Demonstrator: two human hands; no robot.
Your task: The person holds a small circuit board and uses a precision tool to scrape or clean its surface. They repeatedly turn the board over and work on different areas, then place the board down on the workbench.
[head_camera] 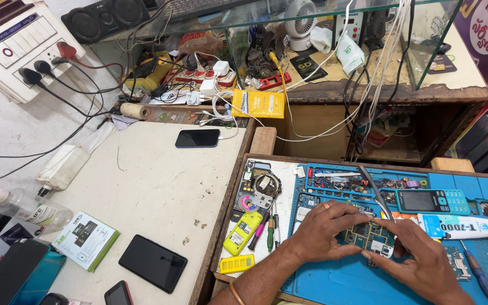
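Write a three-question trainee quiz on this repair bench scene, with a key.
1. True or false: both hands touch the circuit board.
2. What colour is the work mat? A red, B blue, C grey.
3. What lies just right of the tweezers, above the glue tube?

Key:
1. True: the left hand and right hand both pinch it.
2. B.
3. A teal keypad phone.
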